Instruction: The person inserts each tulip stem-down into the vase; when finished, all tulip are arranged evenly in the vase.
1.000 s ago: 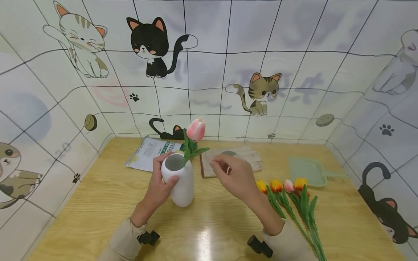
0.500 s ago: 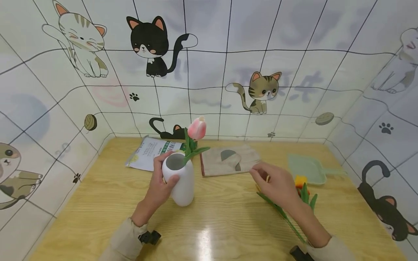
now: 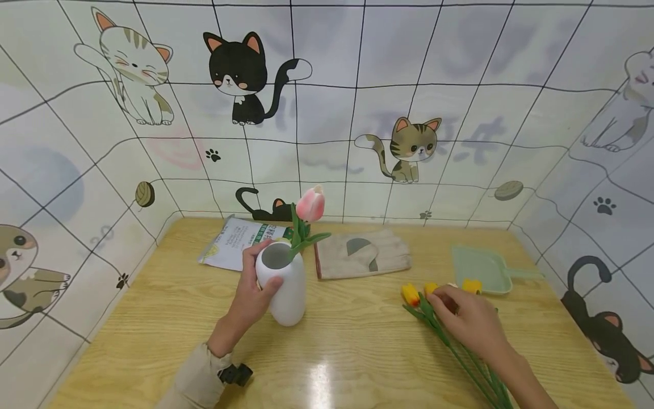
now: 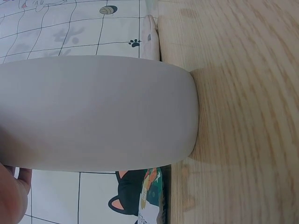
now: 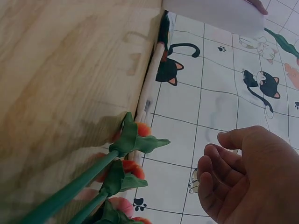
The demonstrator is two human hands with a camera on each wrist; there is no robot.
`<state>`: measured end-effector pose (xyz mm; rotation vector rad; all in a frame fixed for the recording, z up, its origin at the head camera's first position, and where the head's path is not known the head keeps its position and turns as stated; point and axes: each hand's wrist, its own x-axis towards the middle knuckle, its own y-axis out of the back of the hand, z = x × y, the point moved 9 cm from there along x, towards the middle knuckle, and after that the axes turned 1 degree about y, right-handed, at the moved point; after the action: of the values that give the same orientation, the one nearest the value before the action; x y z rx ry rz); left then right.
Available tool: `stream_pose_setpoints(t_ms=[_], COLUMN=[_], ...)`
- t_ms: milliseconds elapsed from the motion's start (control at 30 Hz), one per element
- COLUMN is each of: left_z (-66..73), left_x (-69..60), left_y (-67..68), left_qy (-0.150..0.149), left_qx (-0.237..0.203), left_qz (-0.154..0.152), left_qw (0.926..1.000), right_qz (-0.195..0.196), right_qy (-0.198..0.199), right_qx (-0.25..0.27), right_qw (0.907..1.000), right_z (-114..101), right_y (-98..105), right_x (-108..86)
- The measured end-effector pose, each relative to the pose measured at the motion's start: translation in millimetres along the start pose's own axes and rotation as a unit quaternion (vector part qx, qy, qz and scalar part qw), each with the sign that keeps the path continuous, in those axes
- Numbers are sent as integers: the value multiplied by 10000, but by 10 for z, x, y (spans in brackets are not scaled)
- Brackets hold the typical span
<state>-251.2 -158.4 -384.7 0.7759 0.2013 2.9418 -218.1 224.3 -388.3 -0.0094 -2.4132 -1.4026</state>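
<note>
My left hand (image 3: 251,291) grips a white vase (image 3: 290,295) round its upper part, the thumb at the front. The vase leans slightly, and its base meets the table in the left wrist view. A pink tulip (image 3: 310,204) stands in the vase mouth with its leaves at the rim. My right hand (image 3: 472,319) is over several tulips (image 3: 410,295) lying on the right of the table, covering some of their heads. In the right wrist view that hand (image 5: 254,172) has loosely curled fingers holding nothing, apart from the orange and pink blooms (image 5: 134,169).
Behind the vase lies a white printed packet (image 3: 237,241). A folded beige cloth (image 3: 337,258) is at the back middle of the wooden table (image 3: 352,352). A pale green dustpan-like tray with a handle (image 3: 480,270) lies at the back right. Cat-patterned sheeting (image 3: 327,113) encloses the table.
My right hand has moved from beside the vase rightward and down to the lying tulips. My left hand still holds the vase, with the pink tulip in it.
</note>
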Motion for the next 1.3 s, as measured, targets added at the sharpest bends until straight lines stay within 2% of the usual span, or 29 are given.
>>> stream_pose_setpoints(t_ms=[367, 567, 733, 967, 1300], left_z=[-11, 2, -1, -21, -5], left_x=[4, 13, 10, 3, 0], left_y=[-13, -29, -20, -19, -19], left_qy=[-26, -100, -79, 84, -7], left_qx=[-129, -84, -80, -19, 1], left_qz=[-94, -139, -135, -122, -143], left_qw=[9999, 9998, 9998, 9999, 9999], right_qz=[-527, -1395, -1872, -2083, -2293], right_qy=[-301, -619, -709, -761, -1046], right_qx=[-392, -601, -680, -627, -911], right_qw=[9974, 9865, 9774, 9731, 9634], right_z=[246, 380, 435, 460, 531], right_y=[-112, -285, -395, -448, -499], right_x=[-182, -262, -303, -355, -378])
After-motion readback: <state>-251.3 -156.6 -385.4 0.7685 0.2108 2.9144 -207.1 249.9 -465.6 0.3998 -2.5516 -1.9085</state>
